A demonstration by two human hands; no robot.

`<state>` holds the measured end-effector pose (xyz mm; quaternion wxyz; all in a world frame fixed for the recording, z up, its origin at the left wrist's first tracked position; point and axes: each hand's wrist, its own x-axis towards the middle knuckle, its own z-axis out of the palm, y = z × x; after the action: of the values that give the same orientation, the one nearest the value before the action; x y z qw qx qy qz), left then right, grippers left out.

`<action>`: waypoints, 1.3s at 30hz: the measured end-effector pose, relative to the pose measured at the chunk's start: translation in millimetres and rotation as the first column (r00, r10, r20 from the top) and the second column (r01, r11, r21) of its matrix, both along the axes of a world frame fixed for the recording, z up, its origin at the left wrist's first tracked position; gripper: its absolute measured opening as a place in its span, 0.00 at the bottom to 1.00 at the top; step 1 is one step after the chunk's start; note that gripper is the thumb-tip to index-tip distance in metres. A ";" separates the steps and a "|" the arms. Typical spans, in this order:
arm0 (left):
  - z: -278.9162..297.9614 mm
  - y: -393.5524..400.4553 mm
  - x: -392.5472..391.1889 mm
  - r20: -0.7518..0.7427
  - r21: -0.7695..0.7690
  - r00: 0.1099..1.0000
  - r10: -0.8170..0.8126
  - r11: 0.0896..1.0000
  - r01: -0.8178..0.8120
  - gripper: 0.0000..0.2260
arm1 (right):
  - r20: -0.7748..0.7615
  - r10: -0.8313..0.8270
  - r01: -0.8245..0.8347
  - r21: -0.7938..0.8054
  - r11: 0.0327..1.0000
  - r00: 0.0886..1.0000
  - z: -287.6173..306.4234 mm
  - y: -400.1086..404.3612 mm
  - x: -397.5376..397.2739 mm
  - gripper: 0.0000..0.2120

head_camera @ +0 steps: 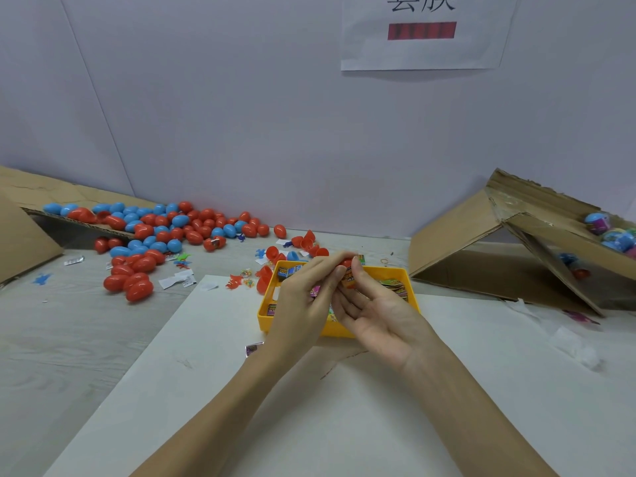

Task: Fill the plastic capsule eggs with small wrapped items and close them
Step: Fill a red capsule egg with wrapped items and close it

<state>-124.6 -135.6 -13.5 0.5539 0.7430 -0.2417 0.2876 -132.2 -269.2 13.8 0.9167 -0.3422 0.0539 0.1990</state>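
Note:
Both hands meet above the yellow tray (411,282) at the table's middle. My left hand (304,297) pinches a red egg half (346,262) at its fingertips. My right hand (375,311), palm up, pinches a small orange wrapped item (349,279) against that half. More small wrapped items (394,287) lie in the tray. Several open red egg halves (308,242) lie just behind the tray. A large pile of closed red and blue eggs (161,232) spreads over the table at the left.
A flattened cardboard box (20,235) lies at the far left, under part of the pile. A tilted cardboard box (516,242) at the right holds several coloured capsules (612,232). A white sheet (309,407) covers the near table. Small toys and paper slips (177,278) are scattered.

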 end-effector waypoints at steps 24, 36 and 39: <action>2.5 5.5 0.6 -0.078 0.135 0.990 0.113 0.986 -0.102 0.13 | 0.261 -0.069 0.151 -0.308 0.940 0.963 -6.6 -3.4 1.6 0.16; 5.7 5.4 -1.5 -0.188 0.035 0.982 0.021 0.999 -0.015 0.11 | 0.413 -0.091 0.313 -0.510 0.801 0.906 -11.6 -4.7 4.2 0.13; 6.6 11.0 2.7 -0.206 0.046 0.978 0.039 0.998 -0.030 0.10 | 0.388 -0.064 0.263 -0.487 0.833 0.920 -8.4 -6.4 5.1 0.14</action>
<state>-121.8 -124.6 -6.9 0.5549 0.7848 -0.1759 0.2129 -127.2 -275.6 5.4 0.7946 -0.6056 -0.0304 0.0307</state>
